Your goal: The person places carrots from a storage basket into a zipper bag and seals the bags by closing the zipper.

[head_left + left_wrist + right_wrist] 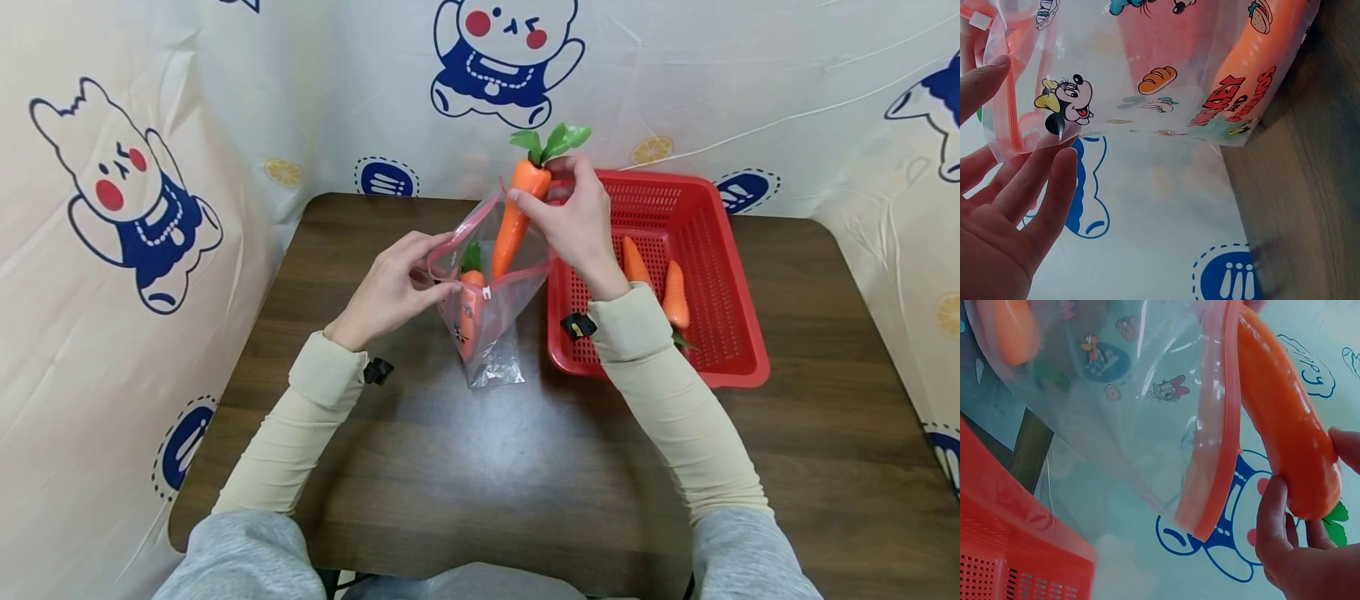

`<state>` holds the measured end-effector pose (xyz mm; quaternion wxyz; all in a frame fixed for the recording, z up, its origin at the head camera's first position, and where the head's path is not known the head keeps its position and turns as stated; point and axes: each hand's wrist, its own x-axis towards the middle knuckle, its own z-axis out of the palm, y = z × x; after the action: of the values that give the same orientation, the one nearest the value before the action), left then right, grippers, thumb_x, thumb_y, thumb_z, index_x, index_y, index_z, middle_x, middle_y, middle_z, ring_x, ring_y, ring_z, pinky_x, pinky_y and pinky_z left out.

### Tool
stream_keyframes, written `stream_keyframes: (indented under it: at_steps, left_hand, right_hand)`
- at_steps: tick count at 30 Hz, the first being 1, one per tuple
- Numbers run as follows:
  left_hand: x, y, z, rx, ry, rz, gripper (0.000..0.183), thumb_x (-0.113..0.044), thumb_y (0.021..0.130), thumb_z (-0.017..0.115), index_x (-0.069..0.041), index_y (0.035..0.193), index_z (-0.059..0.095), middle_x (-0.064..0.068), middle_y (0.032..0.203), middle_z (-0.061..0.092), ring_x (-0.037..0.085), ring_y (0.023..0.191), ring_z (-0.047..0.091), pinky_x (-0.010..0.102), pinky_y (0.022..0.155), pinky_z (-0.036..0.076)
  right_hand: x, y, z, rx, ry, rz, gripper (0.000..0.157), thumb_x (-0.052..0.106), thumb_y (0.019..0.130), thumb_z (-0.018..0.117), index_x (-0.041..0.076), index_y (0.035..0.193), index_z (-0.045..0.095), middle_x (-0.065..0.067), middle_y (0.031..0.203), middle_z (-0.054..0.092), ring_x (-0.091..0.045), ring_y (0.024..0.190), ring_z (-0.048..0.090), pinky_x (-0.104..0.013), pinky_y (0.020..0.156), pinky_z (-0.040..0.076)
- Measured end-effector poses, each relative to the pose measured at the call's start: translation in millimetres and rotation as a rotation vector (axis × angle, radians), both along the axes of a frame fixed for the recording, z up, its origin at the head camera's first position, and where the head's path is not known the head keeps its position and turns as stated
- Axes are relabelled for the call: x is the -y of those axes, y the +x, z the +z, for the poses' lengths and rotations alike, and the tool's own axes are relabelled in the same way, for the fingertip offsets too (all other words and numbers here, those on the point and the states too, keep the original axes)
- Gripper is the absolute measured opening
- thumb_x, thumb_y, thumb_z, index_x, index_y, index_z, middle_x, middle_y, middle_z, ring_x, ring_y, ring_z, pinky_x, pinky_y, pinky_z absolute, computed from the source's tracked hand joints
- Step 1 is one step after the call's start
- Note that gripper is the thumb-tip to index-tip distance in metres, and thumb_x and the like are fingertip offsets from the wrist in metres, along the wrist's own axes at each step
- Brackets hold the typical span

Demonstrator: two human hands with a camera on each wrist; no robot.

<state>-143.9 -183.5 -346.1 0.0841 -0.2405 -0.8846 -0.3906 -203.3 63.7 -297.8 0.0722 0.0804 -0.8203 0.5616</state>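
My right hand (579,218) grips an orange carrot (513,218) with green leaves near its thick top end. The carrot slants down, its tip within the open mouth of a clear zip bag (504,321) with a pink seal and cartoon prints. On the bag's left side, my left hand (384,287) holds the rim between thumb and fingers. Another carrot (471,310) is inside the bag, seen through the plastic. From the right wrist, the gripped carrot (1291,419) appears beside the pink seal (1219,444), fingers round its thick end.
A red perforated basket (731,308) stands right of the bag, partly behind my right forearm. Two carrots, a left one (634,260) and a right one (675,296), lie in it. Printed cloth (360,100) hangs behind the brown wooden table (480,483).
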Motion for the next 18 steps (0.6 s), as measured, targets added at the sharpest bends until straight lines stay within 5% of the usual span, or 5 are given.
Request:
stream_keyframes:
  at_steps: [18]
  left_hand:
    - [-0.2, -1.2, 2.2, 0.020, -0.003, -0.007, 0.071, -0.018, 0.076, 0.083, -0.007, 0.138, 0.051, 0.011, 0.118, 0.058, 0.017, 0.087, 0.058, 0.035, 0.079, 0.057]
  right_hand:
    - [4.7, 4.2, -4.4, 0.037, 0.149, 0.026, 0.051, 0.037, 0.082, 0.075, 0.007, 0.117, 0.054, -0.007, 0.105, 0.062, -0.018, 0.084, 0.056, -0.024, 0.070, 0.047]
